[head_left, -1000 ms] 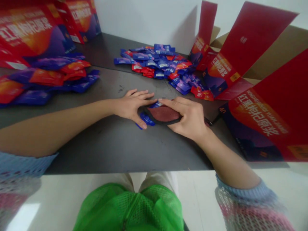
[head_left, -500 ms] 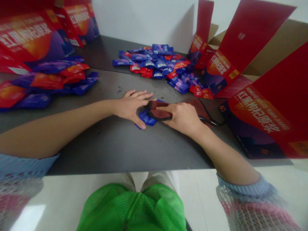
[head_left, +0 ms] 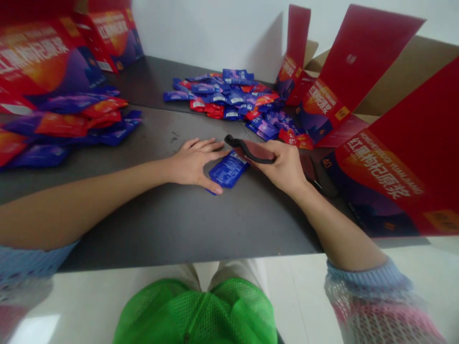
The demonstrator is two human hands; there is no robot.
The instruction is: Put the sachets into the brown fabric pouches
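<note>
On the grey table in front of me lies a blue sachet [head_left: 229, 170] with white print on its upper face. My left hand [head_left: 195, 165] rests flat beside it, fingers spread, the thumb and index finger at the sachet's left end. My right hand [head_left: 283, 165] is closed around a brown fabric pouch [head_left: 256, 149] with black edging. The pouch's near end is raised just above the sachet's right end. More brown fabric and a black strap extend behind my right wrist, partly hidden by it.
A heap of blue and red sachets [head_left: 229, 93] lies at the back. More sachets [head_left: 71, 122] are stacked at the left by red boxes [head_left: 36, 57]. Tall red cartons with open flaps [head_left: 387, 172] stand along the right. The table's front edge [head_left: 179, 264] runs near my body.
My right hand has lifted the pouch up and to the right, off the blue sachet, so more of the sachet shows. My left hand stays nearly in place.
</note>
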